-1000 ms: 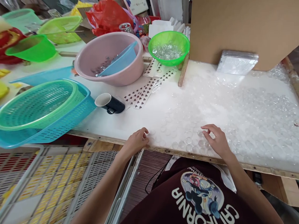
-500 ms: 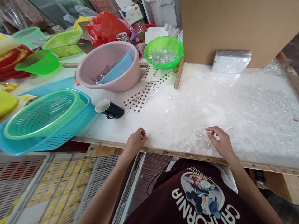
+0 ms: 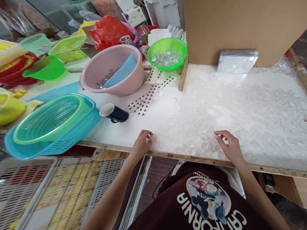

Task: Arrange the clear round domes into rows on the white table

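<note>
Many clear, round, flat pieces lie scattered over the white tabletop [image 3: 141, 123]. At its front, my right hand [image 3: 229, 145] pinches thumb and forefinger at the edge of one clear disc [image 3: 209, 133]. Several more clear discs [image 3: 192, 151] lie just left of that hand, by the wooden edge. My left hand [image 3: 143, 142] rests low over the front edge, its fingers curled and thumb near the forefinger; anything between them is too small or hidden to make out. Faint discs lie to its right.
A dark mug [image 3: 117, 114] lies on its side beside nested green and blue baskets [image 3: 59, 147]. Behind are a pink basin [image 3: 122, 88], a green bowl [image 3: 168, 67] of clear pieces and sheets of dark stickers [image 3: 142, 103]. A cardboard box [image 3: 240, 28] stands at the back with a clear-wrapped stack [image 3: 237, 62].
My view has shifted slightly, so the baskets and mug sit a little further right. The left forefinger has straightened somewhat. My right hand stays at the same disc, nearly still.
</note>
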### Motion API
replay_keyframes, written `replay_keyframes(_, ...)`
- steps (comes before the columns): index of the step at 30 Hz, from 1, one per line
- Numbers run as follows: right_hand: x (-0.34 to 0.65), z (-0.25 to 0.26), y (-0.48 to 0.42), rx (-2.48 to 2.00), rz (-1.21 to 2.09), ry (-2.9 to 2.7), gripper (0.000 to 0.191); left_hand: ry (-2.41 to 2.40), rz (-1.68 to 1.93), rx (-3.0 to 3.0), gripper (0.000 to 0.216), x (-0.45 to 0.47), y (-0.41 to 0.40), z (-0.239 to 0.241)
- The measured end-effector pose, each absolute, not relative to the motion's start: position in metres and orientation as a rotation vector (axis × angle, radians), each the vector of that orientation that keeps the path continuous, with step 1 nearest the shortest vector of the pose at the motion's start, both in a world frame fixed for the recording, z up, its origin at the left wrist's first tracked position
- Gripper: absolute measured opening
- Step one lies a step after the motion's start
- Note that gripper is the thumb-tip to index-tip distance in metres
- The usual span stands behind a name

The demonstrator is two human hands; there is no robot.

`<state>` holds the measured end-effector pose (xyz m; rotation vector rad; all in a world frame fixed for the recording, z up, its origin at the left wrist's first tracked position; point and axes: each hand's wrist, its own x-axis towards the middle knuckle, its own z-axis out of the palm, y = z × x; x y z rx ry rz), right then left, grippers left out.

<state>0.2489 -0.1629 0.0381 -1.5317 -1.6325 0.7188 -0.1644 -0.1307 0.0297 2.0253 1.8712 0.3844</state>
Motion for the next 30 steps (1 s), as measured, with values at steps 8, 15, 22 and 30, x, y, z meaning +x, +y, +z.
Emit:
replay_keyframes(8, 0.251, 0.037, -0.163, -1.538, 0.701, -1.64, 0.026, 1.816, 0.33, 2.122, 0.024, -0.16, -0.13, 0.03)
replay_keyframes(15, 0.254, 0.036, -0.167, -1.53, 0.702, -1.609, 0.03, 1.907, 0.243, 2.111, 0.034, -0.167, -0.127, 0.026)
replay_keyframes(22, 0.255, 0.041, -0.167, -1.523, 0.711, -1.605, 0.03, 1.501, 0.071, 2.417, 0.096, -0.149, -0.119, 0.02)
replay_keyframes(30, 0.26, 0.043, -0.172, -1.562, 0.666, -1.567, 0.029, 1.12, -0.027, 2.658, 0.089, -0.112, -0.083, 0.011)
